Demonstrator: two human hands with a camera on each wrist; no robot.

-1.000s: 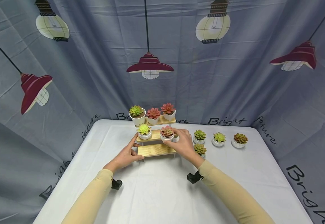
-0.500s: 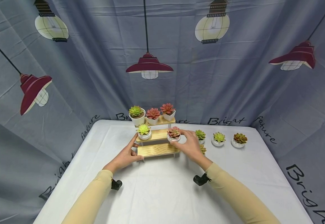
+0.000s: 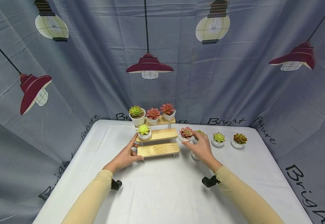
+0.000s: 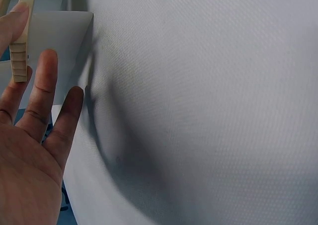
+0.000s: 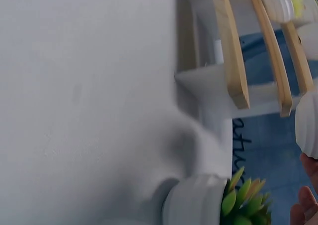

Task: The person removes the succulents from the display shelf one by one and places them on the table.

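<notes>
My right hand [image 3: 202, 150] holds a reddish potted succulent [image 3: 186, 133] by its white pot, thumb and fingers at its side. The pot is right of the wooden tiered stand [image 3: 158, 149], apart from it. In the right wrist view the pot [image 5: 307, 123] appears at the right edge, fingertips against it. My left hand [image 3: 126, 155] grips the left end of the stand, thumb at the lowest board's front corner. The left wrist view shows thumb and a finger either side of the board's end [image 4: 19, 61]. A yellow-green succulent [image 3: 144, 130] sits at the middle tier's left.
On the top tier stand a green succulent [image 3: 136, 115] and two red ones, [image 3: 153, 114] among them. A yellow-green pot [image 3: 218, 139] and a brownish-green pot [image 3: 239, 140] are on the white table [image 3: 156, 189]. Another white pot [image 3: 195, 155] is partly hidden behind my right hand.
My right hand has carried the reddish succulent rightward, off the middle tier's right end and past the stand. My left hand has stayed at the stand's left end.
</notes>
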